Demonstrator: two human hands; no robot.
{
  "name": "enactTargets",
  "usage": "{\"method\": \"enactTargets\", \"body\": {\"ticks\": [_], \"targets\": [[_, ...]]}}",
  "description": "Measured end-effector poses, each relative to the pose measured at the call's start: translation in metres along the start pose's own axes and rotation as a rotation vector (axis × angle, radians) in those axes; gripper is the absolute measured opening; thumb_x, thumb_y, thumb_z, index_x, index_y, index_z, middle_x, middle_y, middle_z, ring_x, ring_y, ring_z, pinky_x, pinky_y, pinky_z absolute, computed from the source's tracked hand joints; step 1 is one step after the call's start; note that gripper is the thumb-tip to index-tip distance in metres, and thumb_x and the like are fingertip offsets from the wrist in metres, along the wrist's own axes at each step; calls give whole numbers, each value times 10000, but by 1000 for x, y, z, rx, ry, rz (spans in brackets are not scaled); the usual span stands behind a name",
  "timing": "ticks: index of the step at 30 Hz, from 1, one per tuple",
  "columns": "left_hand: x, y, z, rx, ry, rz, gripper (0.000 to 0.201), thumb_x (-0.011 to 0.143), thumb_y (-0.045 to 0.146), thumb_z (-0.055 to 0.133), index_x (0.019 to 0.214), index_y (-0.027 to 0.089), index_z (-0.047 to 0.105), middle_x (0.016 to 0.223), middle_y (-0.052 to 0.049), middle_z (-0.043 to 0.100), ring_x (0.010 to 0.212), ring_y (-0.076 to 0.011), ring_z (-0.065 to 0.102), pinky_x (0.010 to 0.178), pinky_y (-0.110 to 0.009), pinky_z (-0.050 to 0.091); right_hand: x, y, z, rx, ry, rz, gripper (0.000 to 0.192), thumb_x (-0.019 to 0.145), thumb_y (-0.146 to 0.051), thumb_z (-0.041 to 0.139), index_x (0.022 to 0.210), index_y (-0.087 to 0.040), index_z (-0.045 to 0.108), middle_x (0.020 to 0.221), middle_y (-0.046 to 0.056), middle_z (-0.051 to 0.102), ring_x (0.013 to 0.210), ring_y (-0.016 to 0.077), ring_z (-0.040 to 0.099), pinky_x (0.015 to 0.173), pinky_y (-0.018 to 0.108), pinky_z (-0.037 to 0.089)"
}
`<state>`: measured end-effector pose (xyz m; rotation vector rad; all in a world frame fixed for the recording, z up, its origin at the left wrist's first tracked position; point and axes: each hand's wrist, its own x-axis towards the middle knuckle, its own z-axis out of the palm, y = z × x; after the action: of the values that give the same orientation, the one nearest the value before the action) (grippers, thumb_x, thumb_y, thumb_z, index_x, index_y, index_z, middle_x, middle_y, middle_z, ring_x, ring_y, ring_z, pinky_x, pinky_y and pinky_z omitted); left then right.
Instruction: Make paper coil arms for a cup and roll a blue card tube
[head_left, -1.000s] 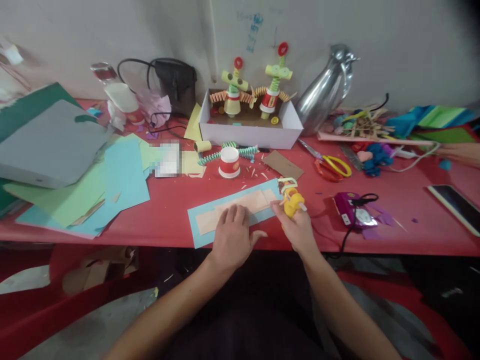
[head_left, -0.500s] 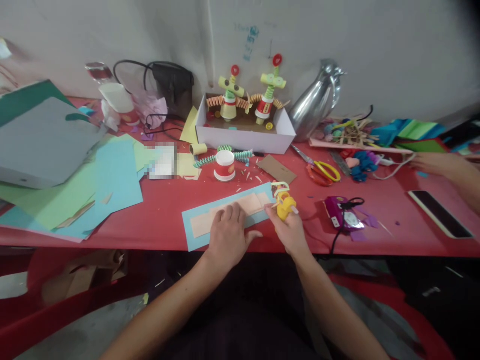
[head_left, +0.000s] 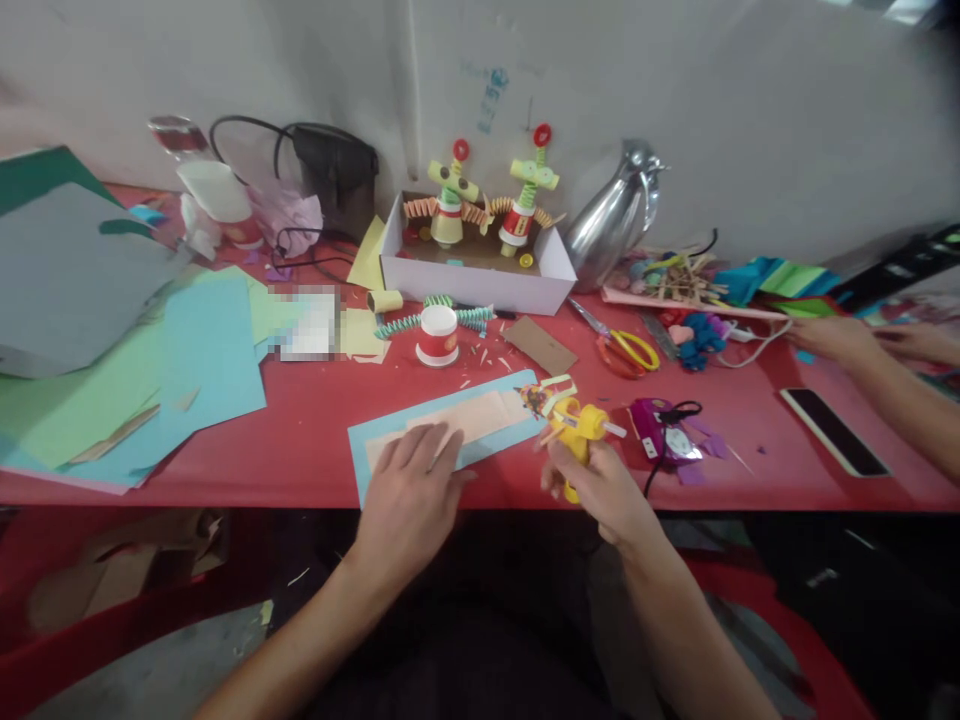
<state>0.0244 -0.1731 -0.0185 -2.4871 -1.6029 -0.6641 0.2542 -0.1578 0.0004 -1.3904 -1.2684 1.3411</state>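
Observation:
My left hand (head_left: 412, 490) lies over a pale pink paper strip (head_left: 480, 415), fingers stretched out and pressing lightly on it. That strip rests on a longer light blue sheet (head_left: 442, 395) at the table's front edge. In my right hand (head_left: 611, 495) is a yellow hot glue gun (head_left: 576, 425), fingers wrapped around its handle. Its tip points left, over the right end of the blue sheet, and a clear glue stick pokes out of its back. Whether the tip touches the paper I cannot tell. Beyond the sheet stands a red and white paper cup (head_left: 438, 335) with folded-paper arms.
Behind are a white box (head_left: 480, 285) with two paper-cup figures, a steel jug (head_left: 615, 215) and scissors (head_left: 619, 345). Right of the glue gun lie a purple device (head_left: 660, 430) and a phone (head_left: 834, 432). Coloured sheets (head_left: 217, 340) cover the left. Another person's hands (head_left: 832, 340) reach in at right.
My right hand has turned and drawn back toward me with the glue gun, showing more of it. My left hand has slid left along the strip. The whole view has shifted slightly.

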Motion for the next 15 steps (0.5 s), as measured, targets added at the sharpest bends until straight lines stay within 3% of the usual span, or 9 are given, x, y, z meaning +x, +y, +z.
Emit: {"method": "enactTargets", "body": {"ticks": [3, 8, 11, 15], "targets": [[-33, -23, -10, 36, 173, -81, 279, 872, 268, 650, 1139, 189, 664, 1135, -96, 720, 1026, -294, 627, 889, -432, 471, -6, 0, -1, -35, -84, 43, 504, 831, -675, 577, 861, -173, 553, 519, -30, 566, 410, 91, 495, 419, 208, 397], [-75, -49, -1, 36, 213, -117, 360, 835, 241, 701, 1189, 214, 643, 1152, -84, 722, 1046, -281, 646, 919, -427, 459, -9, 6, 18, -165, -223, 65, 511, 867, -689, 503, 785, -186, 532, 485, -42, 530, 398, 91, 494, 413, 204, 389], [-82, -49, 6, 2, 210, -129, 396, 848, 254, 688, 1234, 199, 616, 1177, -95, 716, 1068, -274, 643, 957, -427, 446, -8, 9, 33, -251, -283, 87, 483, 890, -658, 493, 756, -195, 520, 453, -46, 527, 384, 95, 489, 415, 205, 390], [-71, -47, 6, 15, 149, -134, 451, 872, 356, 652, 1295, 211, 592, 1281, -124, 662, 1127, -309, 592, 964, -455, 431, -7, 8, 41, -354, -318, 119, 469, 908, -624, 486, 700, -204, 502, 432, -42, 528, 372, 101, 494, 418, 210, 386]]}}
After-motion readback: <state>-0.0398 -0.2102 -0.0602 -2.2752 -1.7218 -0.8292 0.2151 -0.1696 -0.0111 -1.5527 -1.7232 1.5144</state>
